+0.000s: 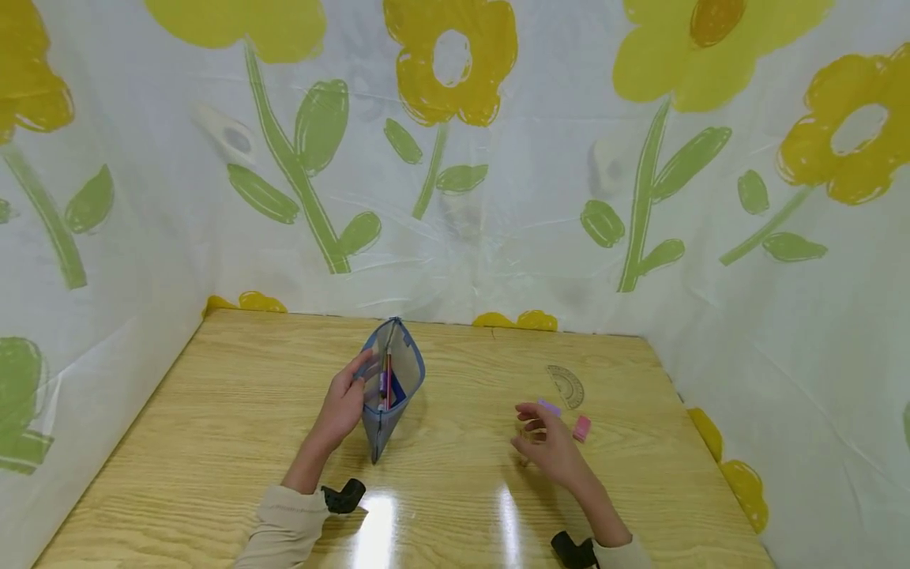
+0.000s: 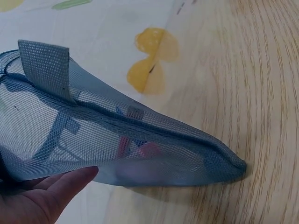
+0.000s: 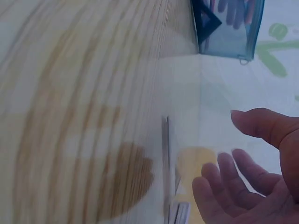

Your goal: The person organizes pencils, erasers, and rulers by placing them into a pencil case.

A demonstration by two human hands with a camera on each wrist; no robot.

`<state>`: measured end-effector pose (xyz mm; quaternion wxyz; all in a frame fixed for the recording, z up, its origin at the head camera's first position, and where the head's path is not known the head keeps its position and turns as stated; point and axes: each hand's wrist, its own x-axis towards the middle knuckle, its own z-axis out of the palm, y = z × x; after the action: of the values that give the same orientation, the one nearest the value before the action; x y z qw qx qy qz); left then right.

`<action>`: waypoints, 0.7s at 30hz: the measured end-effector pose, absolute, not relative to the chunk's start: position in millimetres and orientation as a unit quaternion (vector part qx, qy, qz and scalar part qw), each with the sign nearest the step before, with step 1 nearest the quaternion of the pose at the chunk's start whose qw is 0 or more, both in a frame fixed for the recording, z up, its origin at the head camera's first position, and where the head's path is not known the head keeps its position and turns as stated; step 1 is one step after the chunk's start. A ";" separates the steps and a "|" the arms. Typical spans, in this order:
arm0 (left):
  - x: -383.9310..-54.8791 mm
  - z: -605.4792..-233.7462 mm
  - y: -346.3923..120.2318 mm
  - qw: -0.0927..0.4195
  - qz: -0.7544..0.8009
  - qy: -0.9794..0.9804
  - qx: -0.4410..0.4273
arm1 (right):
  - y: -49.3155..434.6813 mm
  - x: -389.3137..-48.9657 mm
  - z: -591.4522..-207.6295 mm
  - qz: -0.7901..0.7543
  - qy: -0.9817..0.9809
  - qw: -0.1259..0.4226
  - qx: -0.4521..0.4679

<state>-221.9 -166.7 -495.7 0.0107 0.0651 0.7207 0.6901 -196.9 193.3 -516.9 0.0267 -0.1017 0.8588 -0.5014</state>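
Note:
A blue-grey mesh pencil pouch stands with its mouth spread open. My left hand grips its left wall near the rim, and in the left wrist view the fingers lie under the mesh. Inside are slim pens or pencils and a dark blue piece, which shows as a set square through the mesh in the right wrist view. To the right, my right hand hovers over the table with loosely bent fingers, holding nothing. Beside it lie a pink eraser and a partly covered purple block.
A clear protractor lies on the wooden table beyond the right hand. White flower-printed sheeting walls the table at the back and both sides. Light glares off the near table surface.

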 end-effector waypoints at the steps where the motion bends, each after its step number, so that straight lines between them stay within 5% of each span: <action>1: -221.8 -495.6 -166.8 0.010 0.690 0.721 0.065 | 195.3 -196.2 -516.4 -0.494 0.864 0.020 -0.097; 21: -221.6 -495.1 -166.4 0.011 0.686 0.725 0.062 | 212.8 -200.0 -511.5 -0.369 0.926 0.037 -0.063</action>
<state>-221.6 -166.4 -495.1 0.0110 0.0624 0.7251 0.6857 -200.0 212.8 -511.5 0.0375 -0.0634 0.9265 -0.3690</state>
